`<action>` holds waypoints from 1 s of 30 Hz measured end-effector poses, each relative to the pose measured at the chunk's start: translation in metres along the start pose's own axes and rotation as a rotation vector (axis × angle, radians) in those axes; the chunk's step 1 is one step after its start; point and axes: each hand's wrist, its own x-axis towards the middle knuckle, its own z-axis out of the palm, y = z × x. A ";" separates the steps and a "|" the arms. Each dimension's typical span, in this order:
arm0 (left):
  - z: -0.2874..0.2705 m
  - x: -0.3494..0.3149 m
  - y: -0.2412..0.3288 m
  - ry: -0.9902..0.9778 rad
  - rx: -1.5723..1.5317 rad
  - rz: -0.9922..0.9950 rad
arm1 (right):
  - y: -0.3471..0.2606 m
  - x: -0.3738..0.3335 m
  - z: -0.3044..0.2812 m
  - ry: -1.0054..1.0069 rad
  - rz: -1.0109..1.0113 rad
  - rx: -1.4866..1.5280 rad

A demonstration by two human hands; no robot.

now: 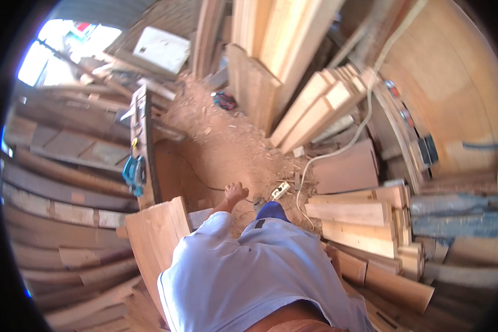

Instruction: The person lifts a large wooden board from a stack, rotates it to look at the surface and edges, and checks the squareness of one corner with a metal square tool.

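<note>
My left hand (235,193) reaches forward above the dusty floor, its fingers apart and nothing visible in them. A thin dark cord (206,184) runs across the floor up to near that hand. Just to its right lies a cream-coloured socket strip (280,191). Of my right hand only a narrow bit of skin (333,257) shows beside the light shirt (243,271), next to stacked planks; its fingers are hidden. A blue rounded piece (271,211), probably clothing, shows beyond the shirt.
A blue power tool (134,175) sits on a narrow bench (144,133) at left. Cut planks (354,213) are stacked at right, with tall boards (282,39) leaning ahead. A white cable (346,148) loops over the right side. Sawdust (221,138) covers the floor.
</note>
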 end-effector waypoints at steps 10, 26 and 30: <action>-0.049 0.000 -0.134 0.621 -0.206 -0.154 | -0.192 0.011 0.059 0.022 -0.251 -0.063; 0.034 -0.081 -0.302 0.656 -0.661 -0.892 | -0.358 -0.023 0.319 -0.261 -0.579 -0.800; 0.035 -0.077 -0.306 0.641 -0.699 -0.844 | -0.374 0.002 0.341 -0.184 -0.635 -0.923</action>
